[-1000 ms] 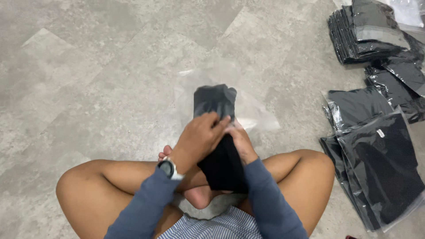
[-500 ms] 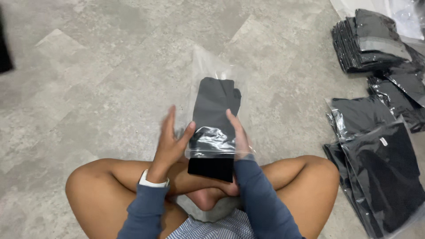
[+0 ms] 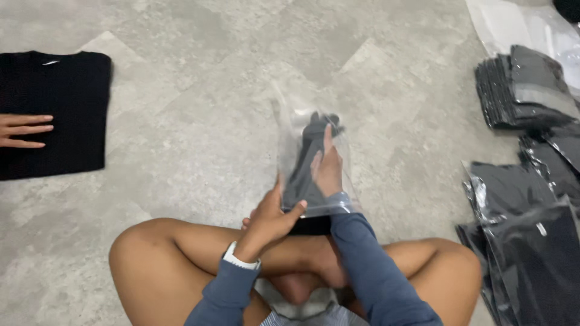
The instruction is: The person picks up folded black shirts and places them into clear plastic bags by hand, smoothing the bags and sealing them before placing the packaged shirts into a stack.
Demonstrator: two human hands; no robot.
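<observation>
Black garment (image 3: 302, 175): folded, partway inside the clear plastic bag (image 3: 290, 121), above the crossed legs.
Right hand (image 3: 327, 166): inside the bag, fingers flat on the garment.
Left hand (image 3: 270, 218): gripping the bag's open edge.
Right side: bagged stacks (image 3: 525, 241).
Far left: another person's hand (image 3: 23, 130) on a black shirt (image 3: 60, 90).

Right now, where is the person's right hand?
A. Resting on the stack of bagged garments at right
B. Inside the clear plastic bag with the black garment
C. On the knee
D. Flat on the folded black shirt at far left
B: the right hand is reached into the clear plastic bag, against the black garment, while the left hand grips the bag's opening.
</observation>
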